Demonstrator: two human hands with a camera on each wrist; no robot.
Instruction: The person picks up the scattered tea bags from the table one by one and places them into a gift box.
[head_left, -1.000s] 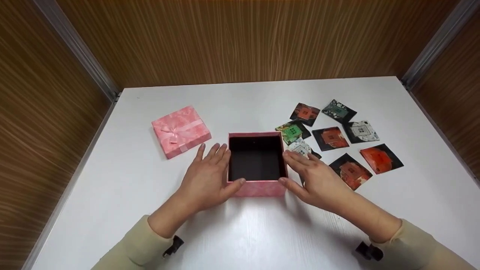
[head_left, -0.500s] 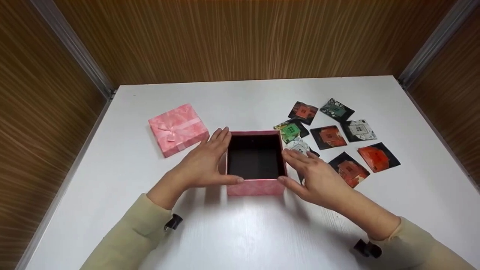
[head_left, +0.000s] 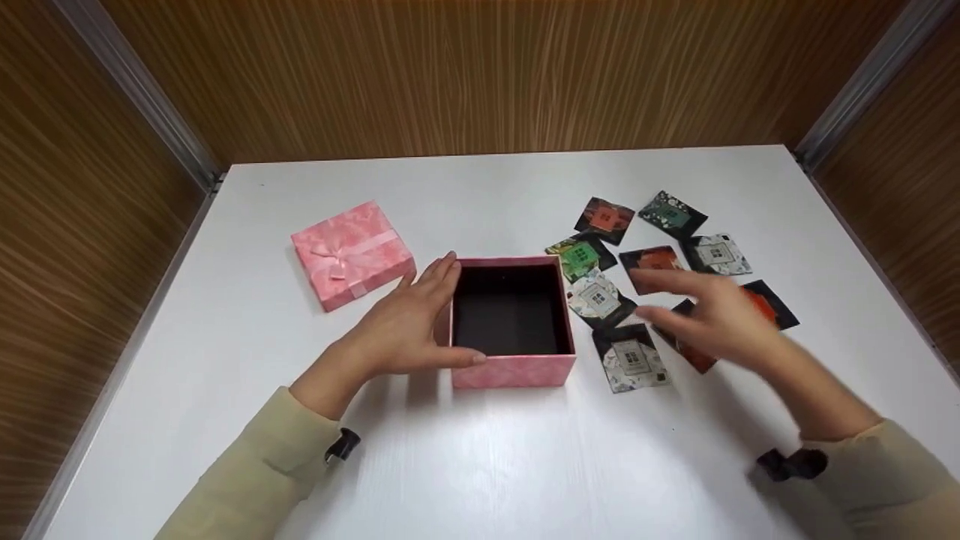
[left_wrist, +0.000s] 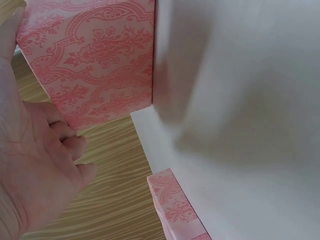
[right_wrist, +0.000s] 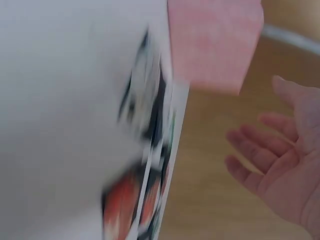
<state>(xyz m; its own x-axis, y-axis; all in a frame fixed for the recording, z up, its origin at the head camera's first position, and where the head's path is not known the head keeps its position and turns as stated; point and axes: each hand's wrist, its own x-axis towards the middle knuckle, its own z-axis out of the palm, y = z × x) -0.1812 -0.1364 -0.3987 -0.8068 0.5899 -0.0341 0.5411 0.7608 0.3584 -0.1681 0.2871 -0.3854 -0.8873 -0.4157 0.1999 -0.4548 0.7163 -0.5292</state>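
Observation:
A pink patterned gift box (head_left: 513, 371) stands without its lid, its dark inside showing. My left hand (head_left: 405, 326) rests against it, thumb on the near rim and straight fingers along the left side. In the left wrist view the fingertips lie right at the box wall (left_wrist: 100, 60). To the right, my right hand (head_left: 712, 311) hovers over flat square packets, blurred, thumb and fingers apart with nothing between them. Beneath and beside it lie a red packet (head_left: 652, 262), an orange packet (head_left: 780, 307) and a white-and-black packet (head_left: 632, 358).
The pink lid (head_left: 352, 253) with a ribbon bow lies left of the box. Several more packets spread over the white table (head_left: 480, 465), among them a green one (head_left: 579, 256) close to the box's right side. A wood-grain panel (head_left: 495, 75) rises behind the table.
My right hand has left the box's right side and moved right, over the packets, uncovering the white-and-black packet. The left hand slid forward along the box's left side, its thumb staying at the near rim.

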